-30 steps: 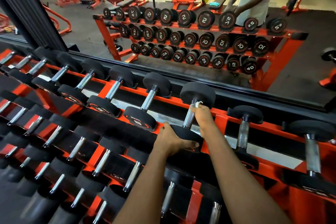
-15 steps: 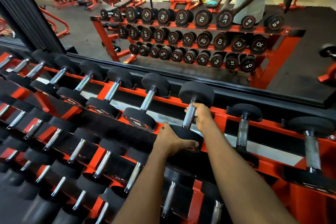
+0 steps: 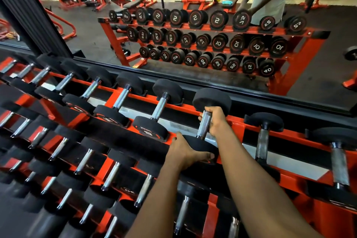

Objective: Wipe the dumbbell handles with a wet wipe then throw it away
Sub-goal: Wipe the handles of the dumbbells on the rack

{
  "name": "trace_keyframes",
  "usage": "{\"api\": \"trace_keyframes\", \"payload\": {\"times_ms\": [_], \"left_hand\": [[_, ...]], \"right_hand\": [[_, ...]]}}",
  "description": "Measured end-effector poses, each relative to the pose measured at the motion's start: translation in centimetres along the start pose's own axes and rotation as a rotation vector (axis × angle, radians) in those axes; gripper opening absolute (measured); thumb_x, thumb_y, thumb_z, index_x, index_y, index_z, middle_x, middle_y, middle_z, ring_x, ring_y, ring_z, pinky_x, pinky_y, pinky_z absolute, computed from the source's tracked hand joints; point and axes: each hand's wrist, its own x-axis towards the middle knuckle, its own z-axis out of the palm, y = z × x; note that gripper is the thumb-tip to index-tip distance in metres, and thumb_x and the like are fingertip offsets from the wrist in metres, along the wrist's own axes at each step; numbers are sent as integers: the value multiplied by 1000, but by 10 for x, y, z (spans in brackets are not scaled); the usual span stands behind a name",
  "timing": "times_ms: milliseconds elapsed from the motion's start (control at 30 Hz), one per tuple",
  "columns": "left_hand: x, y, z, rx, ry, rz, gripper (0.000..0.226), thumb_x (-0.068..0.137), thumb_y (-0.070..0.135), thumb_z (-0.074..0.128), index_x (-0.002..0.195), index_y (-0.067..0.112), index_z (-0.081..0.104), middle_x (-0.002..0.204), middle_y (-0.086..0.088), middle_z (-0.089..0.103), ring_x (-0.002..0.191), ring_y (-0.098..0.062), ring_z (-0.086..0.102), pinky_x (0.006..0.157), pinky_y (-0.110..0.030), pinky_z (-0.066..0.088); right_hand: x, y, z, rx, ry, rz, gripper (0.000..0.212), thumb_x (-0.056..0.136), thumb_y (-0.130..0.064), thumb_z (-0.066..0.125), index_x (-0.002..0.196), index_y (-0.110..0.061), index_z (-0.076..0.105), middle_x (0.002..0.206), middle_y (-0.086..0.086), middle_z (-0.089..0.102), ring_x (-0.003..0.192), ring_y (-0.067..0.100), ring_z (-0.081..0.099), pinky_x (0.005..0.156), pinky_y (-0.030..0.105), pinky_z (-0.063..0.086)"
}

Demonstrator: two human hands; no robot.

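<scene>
Steel dumbbell handle (image 3: 203, 128) lies in right hand (image 3: 218, 121).

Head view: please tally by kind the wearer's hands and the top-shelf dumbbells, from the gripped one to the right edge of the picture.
Hands: 2 (left hand and right hand, both on the held dumbbell)
Dumbbells: 3 (held dumbbell, second dumbbell, third dumbbell)
Total: 5
</scene>
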Motion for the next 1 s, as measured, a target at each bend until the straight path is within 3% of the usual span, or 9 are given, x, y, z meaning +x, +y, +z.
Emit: {"api": "trace_keyframes", "payload": {"times_ms": [100,300,433,533,667,733,800,867,1000], "left_hand": [[0,-1,3,15,6,-11,102,39,64,94,114,28,35,118,8,48,113,-14,50,93,-31,49],[3,-2,4,16,10,-45,121,31,69,88,129,16,40,125,0,51,119,-20,54,97,-39,52],[3,-4,2,30,9,-53,120,31,70,89,128,19,41,127,1,52,122,-19,53,100,-40,51],[3,-4,3,46,10,-44,119,31,73,87,126,20,41,126,1,53,120,-20,54,99,-41,52],[0,-2,3,55,7,-44,117,33,73,87,125,19,40,126,1,52,118,-20,54,97,-41,53],[3,-2,1,50,4,-45,114,34,73,88,123,20,40,125,1,53,117,-20,54,97,-42,53],[4,-2,1,46,0,-40,114,33,73,88,123,20,41,124,0,54,118,-21,54,99,-42,52],[3,-3,2,46,4,-33,114,34,72,88,123,19,41,125,-1,54,119,-21,54,100,-42,51],[2,-2,2,27,2,-27,112,35,70,89,122,19,41,123,1,53,118,-20,54,98,-42,52]], "right_hand": [[1,8,-2,-106,4,-37,14,91,-19,57,86,-7,61,83,11,60,71,22,58,68,30,45],[-3,10,11,-87,98,-151,32,84,-24,67,113,-10,62,101,7,61,97,25,56,94,37,44],[-8,3,6,-63,-17,-39,20,85,-30,62,93,-11,61,83,8,59,76,23,61,73,33,49],[-13,16,-5,-109,-72,31,20,88,-27,61,98,-10,60,80,11,61,70,25,63,66,31,52],[-10,31,-15,-339,-88,88,47,79,-47,69,107,-11,64,91,10,69,85,27,67,85,38,53],[-11,25,-16,-379,-34,90,41,86,-56,62,100,-18,62,89,5,62,86,23,63,82,35,51],[-14,13,-14,-175,60,79,26,96,-39,54,83,-17,56,77,4,54,66,17,53,61,26,44],[-2,7,-11,-34,194,-24,23,96,-18,50,73,-16,50,76,6,53,60,16,49,58,25,41],[-7,9,-10,-185,285,-80,16,93,-13,51,78,-10,54,74,10,58,59,20,53,55,27,45]]}}
